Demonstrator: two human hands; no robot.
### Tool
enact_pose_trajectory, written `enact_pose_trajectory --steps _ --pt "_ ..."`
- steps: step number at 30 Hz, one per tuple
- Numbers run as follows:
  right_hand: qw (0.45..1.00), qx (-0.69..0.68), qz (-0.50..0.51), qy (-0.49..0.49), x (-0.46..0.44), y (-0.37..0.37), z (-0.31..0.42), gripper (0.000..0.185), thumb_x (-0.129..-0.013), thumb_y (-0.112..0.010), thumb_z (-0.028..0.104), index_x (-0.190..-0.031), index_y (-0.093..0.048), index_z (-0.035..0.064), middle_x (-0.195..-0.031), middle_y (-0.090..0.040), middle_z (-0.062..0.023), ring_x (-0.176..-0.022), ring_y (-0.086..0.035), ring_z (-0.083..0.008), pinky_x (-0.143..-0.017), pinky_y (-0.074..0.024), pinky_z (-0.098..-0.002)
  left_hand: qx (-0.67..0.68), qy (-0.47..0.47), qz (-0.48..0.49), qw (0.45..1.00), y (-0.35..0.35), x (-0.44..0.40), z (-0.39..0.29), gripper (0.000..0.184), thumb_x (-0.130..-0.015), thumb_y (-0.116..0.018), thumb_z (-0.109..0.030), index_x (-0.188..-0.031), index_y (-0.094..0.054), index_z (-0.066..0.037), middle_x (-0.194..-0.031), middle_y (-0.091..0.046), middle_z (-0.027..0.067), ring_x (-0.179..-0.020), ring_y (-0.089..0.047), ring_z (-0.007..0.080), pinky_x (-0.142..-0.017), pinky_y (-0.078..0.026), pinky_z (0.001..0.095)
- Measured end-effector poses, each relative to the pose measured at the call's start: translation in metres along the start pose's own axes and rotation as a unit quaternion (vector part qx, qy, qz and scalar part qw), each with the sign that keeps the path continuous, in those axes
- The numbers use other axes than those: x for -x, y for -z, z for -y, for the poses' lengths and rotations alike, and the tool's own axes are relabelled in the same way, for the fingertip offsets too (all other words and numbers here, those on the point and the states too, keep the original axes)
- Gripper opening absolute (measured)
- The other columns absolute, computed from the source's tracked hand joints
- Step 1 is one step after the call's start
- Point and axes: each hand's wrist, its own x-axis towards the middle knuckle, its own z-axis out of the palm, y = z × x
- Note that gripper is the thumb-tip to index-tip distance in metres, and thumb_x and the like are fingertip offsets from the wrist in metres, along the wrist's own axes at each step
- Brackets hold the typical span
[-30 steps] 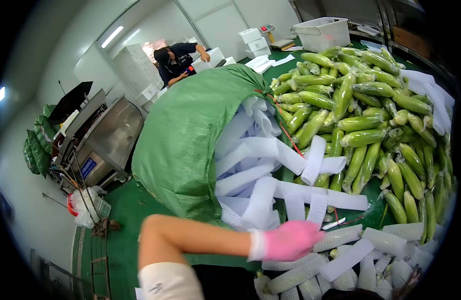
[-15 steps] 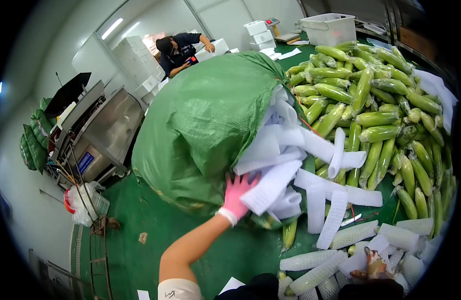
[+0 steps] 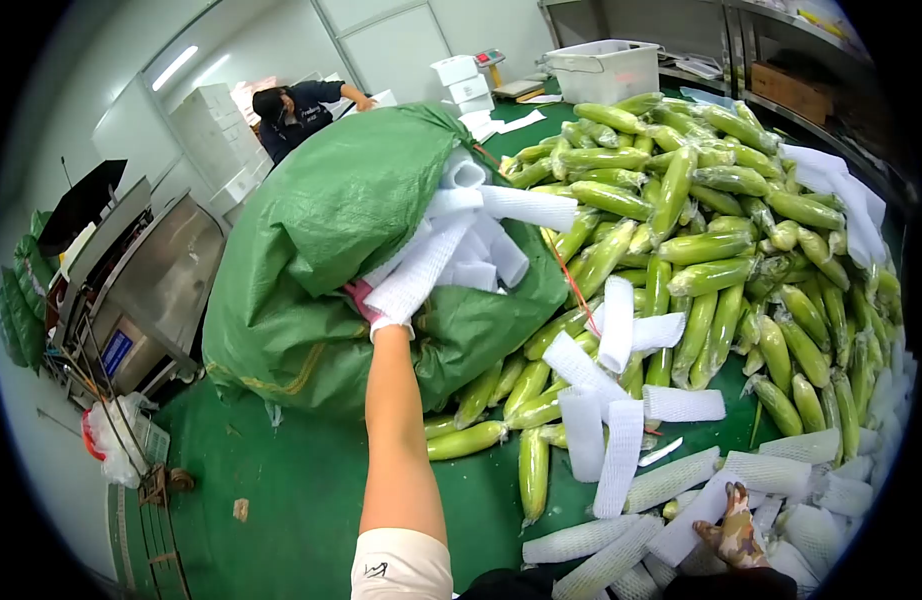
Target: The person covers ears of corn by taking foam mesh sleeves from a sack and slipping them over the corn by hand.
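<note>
My left hand (image 3: 361, 300), in a pink glove, is at the mouth of a big green woven bag (image 3: 301, 230). A white foam sleeve (image 3: 426, 265) covers most of the hand, so its grip is hidden. More foam sleeves (image 3: 531, 207) fill the bag's opening. My right hand (image 3: 736, 530), in a brown patterned glove, is at the lower right with its fingers apart, beside sleeved pieces (image 3: 671, 480). Loose foam sleeves (image 3: 618, 455) lie between the bag and those pieces. Behind them is a large heap of green, plastic-wrapped, corn-like produce (image 3: 711, 245).
A person (image 3: 296, 115) in dark clothes bends at the back left. A white bin (image 3: 606, 75), stacked white boxes (image 3: 463, 85) and a scale (image 3: 491, 62) stand behind the heap. Metal equipment (image 3: 146, 290) and a trolley (image 3: 153, 485) are at left.
My left hand went from the sleeved pieces to the bag and further into its opening. The bag's mouth has sagged lower, exposing more produce. My right hand has come into view.
</note>
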Motion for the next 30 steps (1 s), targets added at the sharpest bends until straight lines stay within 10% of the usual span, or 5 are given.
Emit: enact_pose_trajectory --steps 10,21,23,26,30 --pt "0.996 -0.044 -0.042 0.072 -0.026 -0.023 -0.063 0.094 -0.057 -0.075 0.020 -0.133 -0.031 -0.0139 -0.132 -0.037 -0.0323 -0.126 -0.034 -0.0439 -0.109 -0.0256 -0.0418 0.014 -0.064 -0.104 0.992 0.001 0.081 -0.032 0.067 -0.084 -0.049 -0.044 -0.135 -0.038 -0.002 -0.142 -0.039 0.0162 -0.132 -0.033 0.0326 -0.107 -0.020 0.0580" --pt "0.915 -0.387 -0.112 -0.009 -0.010 0.094 0.024 0.054 -0.081 -0.060 0.023 -0.128 -0.047 0.0000 -0.085 -0.055 -0.0002 -0.070 -0.048 -0.0073 -0.061 -0.0366 -0.0179 0.184 -0.294 -0.123 0.930 0.117 0.287 -0.059 0.057 -0.066 -0.061 -0.009 -0.121 -0.050 -0.003 -0.135 -0.043 0.0165 -0.129 -0.035 0.0358 -0.106 -0.021 0.0539" --pt "0.933 -0.248 -0.186 0.180 -0.032 0.075 -0.009 0.056 -0.082 -0.060 0.024 -0.131 -0.043 0.0035 -0.084 -0.052 0.0016 -0.070 -0.048 -0.0075 -0.063 -0.0379 -0.0186 0.311 -0.386 -0.157 0.854 0.117 0.317 -0.058 0.048 -0.062 -0.059 -0.004 -0.111 -0.057 -0.004 -0.122 -0.053 0.0149 -0.119 -0.046 0.0348 -0.101 -0.028 0.0525" --pt "0.824 -0.562 0.075 -0.018 -0.009 0.064 0.086 0.061 -0.082 -0.062 0.027 -0.133 -0.037 0.0055 -0.092 -0.053 0.0001 -0.081 -0.052 -0.0110 -0.075 -0.0438 -0.0230 0.535 -0.422 0.078 0.727 0.073 0.364 -0.083 0.034 -0.069 -0.057 0.001 -0.102 -0.060 -0.002 -0.106 -0.060 0.0132 -0.100 -0.058 0.0305 -0.088 -0.046 0.0398" --pt "0.812 -0.497 0.290 0.100 0.011 -0.026 0.138 0.052 -0.083 -0.066 0.026 -0.123 -0.045 0.0015 -0.098 -0.058 -0.0043 -0.086 -0.053 -0.0111 -0.080 -0.0448 -0.0247 0.722 -0.042 0.389 0.571 0.006 0.396 -0.110 0.040 -0.091 -0.053 -0.014 -0.128 -0.048 -0.001 -0.121 -0.057 0.0101 -0.109 -0.054 0.0176 -0.094 -0.043 0.0311"
